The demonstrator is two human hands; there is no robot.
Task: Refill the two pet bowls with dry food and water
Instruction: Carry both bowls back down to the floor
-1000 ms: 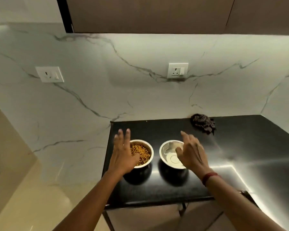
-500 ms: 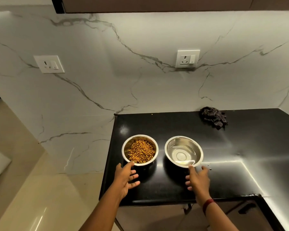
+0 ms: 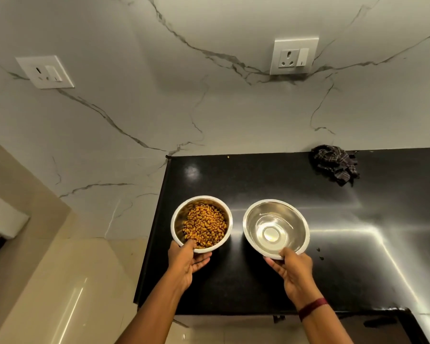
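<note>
Left bowl [image 3: 178, 220] is loaded with dry food [image 3: 205, 225], right bowl [image 3: 256, 219] beside it may hold water but I can't tell, so food looks done; both near the surface [image 3: 258, 180] front, left hand [image 3: 186, 259] and right hand [image 3: 292, 266] each gripping a near rim.

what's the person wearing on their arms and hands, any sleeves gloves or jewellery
Both forearms are bare up to the frame edge, with no sleeves in view. The left hand and right hand have no gloves, and no rings show on the fingers. The only thing worn is a narrow dark red band round the right wrist; the left wrist carries nothing.
</note>
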